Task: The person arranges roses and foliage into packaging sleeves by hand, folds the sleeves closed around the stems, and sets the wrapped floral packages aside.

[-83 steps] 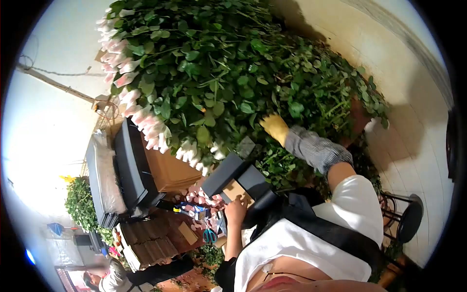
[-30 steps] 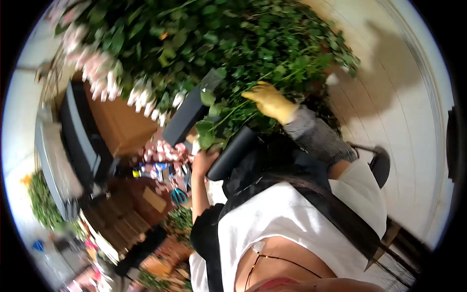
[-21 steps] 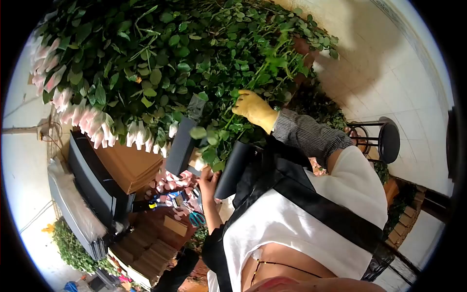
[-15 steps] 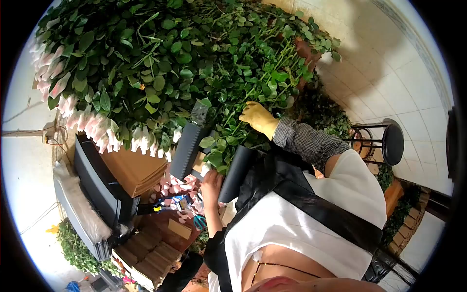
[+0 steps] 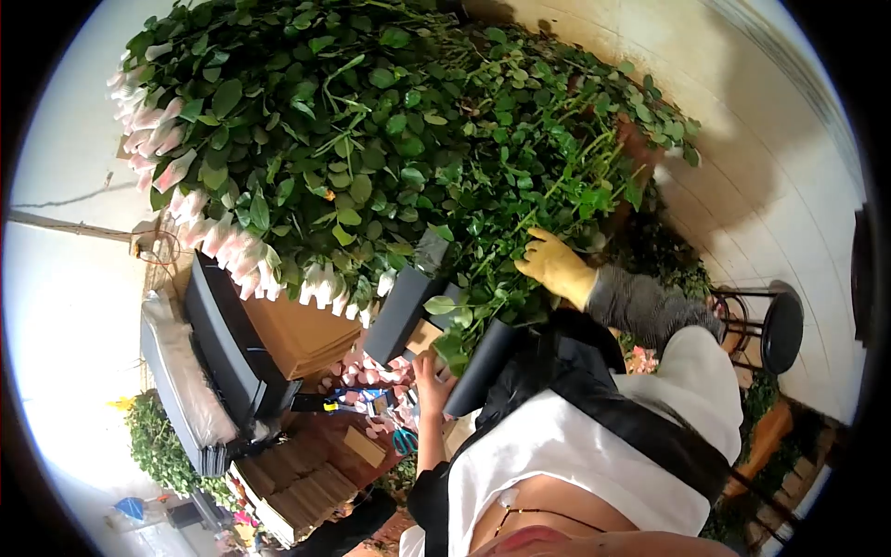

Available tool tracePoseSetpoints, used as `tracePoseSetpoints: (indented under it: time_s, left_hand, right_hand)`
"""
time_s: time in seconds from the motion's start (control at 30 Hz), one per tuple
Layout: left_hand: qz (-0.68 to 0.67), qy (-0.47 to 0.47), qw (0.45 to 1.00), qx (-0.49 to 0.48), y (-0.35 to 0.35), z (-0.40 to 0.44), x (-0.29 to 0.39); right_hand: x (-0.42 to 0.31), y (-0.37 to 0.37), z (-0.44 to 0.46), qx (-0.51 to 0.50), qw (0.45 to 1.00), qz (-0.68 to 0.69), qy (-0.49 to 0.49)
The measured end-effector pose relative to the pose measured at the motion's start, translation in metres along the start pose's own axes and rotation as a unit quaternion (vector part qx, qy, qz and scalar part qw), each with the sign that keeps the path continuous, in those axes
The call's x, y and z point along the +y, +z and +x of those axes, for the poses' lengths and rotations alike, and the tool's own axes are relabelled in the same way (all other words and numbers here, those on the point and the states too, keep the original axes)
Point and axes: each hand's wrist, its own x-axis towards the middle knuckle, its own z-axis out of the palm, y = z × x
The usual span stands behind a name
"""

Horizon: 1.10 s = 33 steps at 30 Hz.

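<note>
My bare left hand (image 5: 431,382) is closed at the head end of a leafy rose bunch (image 5: 455,345), its fingers bent around a bloom they mostly hide. Black padded boards stand on both sides of that bunch: a left board (image 5: 399,314) and a right board (image 5: 479,368). A tan cardboard piece (image 5: 423,338) shows just above the left fingers. In a yellow glove, my right hand (image 5: 561,267) hovers at the stems, fingers apart and seemingly gripping nothing. Beyond both hands lies a large heap of roses (image 5: 371,139), with pale pink netted blooms (image 5: 243,255) along its left edge.
Left of me are stacked black boards (image 5: 223,325), cardboard sheets (image 5: 295,339) and a pile of brown cardboard (image 5: 292,483). Pink petals (image 5: 367,369) and teal-handled scissors (image 5: 405,440) lie near my left arm. A black stool (image 5: 781,330) stands at the right.
The view has swung, so everything sits further right and lower. My right hand's fingers have spread from a more closed shape at the stems. My left hand stays at the bloom end.
</note>
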Motion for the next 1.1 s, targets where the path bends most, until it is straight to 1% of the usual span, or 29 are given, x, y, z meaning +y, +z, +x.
tracePoseSetpoints:
  time_s: [0.03,0.07,0.1,0.13,0.17,0.23,0.27,0.33,0.37,0.4,0.43,0.47,0.5,0.53,0.6,0.67,0.73,0.77,0.8,0.83,0.87,0.93,1.0,1.07,1.1]
  left_hand:
    - [0.009,0.003,1.0,0.0,0.002,-0.001,-0.005]
    - [0.014,-0.003,1.0,0.003,0.001,-0.005,-0.006]
    - [0.007,-0.01,1.0,-0.004,0.001,-0.006,-0.006]
    - [0.0,-0.015,1.0,-0.01,0.001,-0.005,-0.007]
    - [-0.016,-0.043,0.999,-0.02,0.002,-0.004,-0.007]
    - [0.005,-0.042,0.999,-0.029,-0.003,0.002,0.008]
    - [0.026,-0.043,0.998,-0.042,-0.005,0.004,0.014]
    - [0.037,-0.037,0.998,-0.036,-0.004,0.005,0.01]
    - [0.015,-0.034,0.999,-0.006,0.002,0.003,0.007]
    - [-0.004,-0.032,0.999,0.021,0.001,-0.001,0.008]
    - [-0.003,-0.033,0.999,0.026,0.0,0.001,0.009]
    - [0.003,-0.034,0.999,0.007,-0.003,0.002,0.012]
    - [0.009,-0.036,0.999,-0.014,-0.005,0.002,0.013]
    - [0.01,-0.039,0.999,-0.011,-0.007,0.002,0.013]
    - [-0.042,-0.07,0.995,-0.065,-0.01,0.003,0.014]
    - [-0.036,-0.073,0.995,-0.065,-0.013,0.006,0.014]
    - [-0.038,-0.056,0.996,-0.065,-0.011,0.004,0.009]
    - [-0.013,-0.059,0.997,-0.055,-0.013,0.007,0.021]
    - [-0.021,-0.053,0.998,-0.036,-0.007,0.004,0.012]
    - [-0.013,-0.052,0.998,-0.032,-0.005,0.003,0.012]
    - [-0.006,-0.052,0.998,-0.027,-0.004,0.003,0.011]
    - [-0.02,-0.063,0.998,-0.021,-0.005,0.003,0.01]
    - [-0.044,-0.076,0.996,-0.009,-0.003,0.003,0.014]
    - [-0.019,-0.064,0.998,-0.013,-0.007,0.005,0.02]
    - [-0.019,-0.06,0.998,-0.008,-0.008,0.008,0.022]
  right_hand:
    - [-0.006,-0.01,0.001,0.09,0.996,0.0,0.013]
    - [-0.013,-0.014,0.0,0.152,0.988,0.021,0.031]
    - [-0.017,-0.014,0.003,0.207,0.976,0.047,0.049]
    - [-0.02,-0.006,0.005,0.227,0.969,0.068,0.064]
    - [-0.018,0.012,0.01,0.208,0.971,0.086,0.076]
    - [0.004,0.055,0.004,0.094,0.983,0.138,0.077]
    - [0.015,0.063,0.003,0.069,0.989,0.124,0.04]
    - [0.032,0.043,0.006,0.032,0.974,0.225,-0.006]
    - [0.051,0.026,0.014,-0.076,0.943,0.324,-0.036]
    - [0.064,-0.002,0.022,-0.173,0.881,0.438,-0.039]
    - [0.072,-0.011,0.031,-0.161,0.869,0.467,-0.036]
    - [0.079,-0.019,0.041,-0.15,0.855,0.495,-0.033]
    - [0.076,-0.043,0.057,-0.06,0.881,0.468,-0.037]
    - [0.067,-0.066,0.08,0.029,0.897,0.439,-0.04]
    - [0.049,-0.094,0.138,0.199,0.846,0.486,-0.088]
    - [0.032,-0.124,0.193,0.317,0.833,0.446,-0.087]
    - [0.028,-0.154,0.244,0.31,0.895,0.319,0.026]
    - [0.03,-0.155,0.275,0.318,0.919,0.224,0.064]
    - [0.037,-0.136,0.312,0.32,0.933,0.125,0.103]
    - [0.046,-0.074,0.368,0.451,0.887,0.019,0.094]
    - [0.033,-0.122,0.329,0.341,0.933,-0.006,0.114]
    - [0.032,-0.137,0.314,0.285,0.952,0.04,0.1]
    - [0.036,-0.131,0.304,0.284,0.953,0.048,0.093]
    - [0.043,-0.123,0.295,0.291,0.95,0.06,0.091]
    - [0.049,-0.116,0.295,0.351,0.934,0.046,0.053]
